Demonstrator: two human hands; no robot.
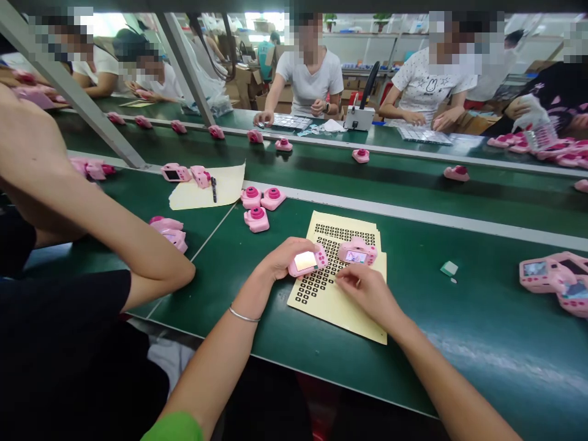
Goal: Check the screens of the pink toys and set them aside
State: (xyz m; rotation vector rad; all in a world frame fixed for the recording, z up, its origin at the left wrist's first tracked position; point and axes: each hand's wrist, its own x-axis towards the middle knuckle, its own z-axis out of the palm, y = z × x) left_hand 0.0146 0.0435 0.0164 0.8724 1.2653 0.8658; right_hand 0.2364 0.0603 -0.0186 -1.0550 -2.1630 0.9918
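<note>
My left hand [281, 256] grips a pink toy camera [305, 262], whose screen glows bright white and faces up toward me. Below it lies a pale yellow sheet [342, 318] printed with rows of small black square marks. My right hand [367, 289] is over this sheet, its thumb and fingertips pinched together close to the marks; whatever they hold, if anything, is too small to make out. Just beyond those fingers a second pink toy camera [358, 252] rests on the sheet, its screen lit with a picture.
Three pink cameras [256, 219] stand left of the sheet. More cameras [535, 275] and a small pale green block [449, 267] lie to the right. A co-worker's bent arm [151, 251] juts in at left. Cameras [361, 155] line the green belt [316, 165]; people sit opposite.
</note>
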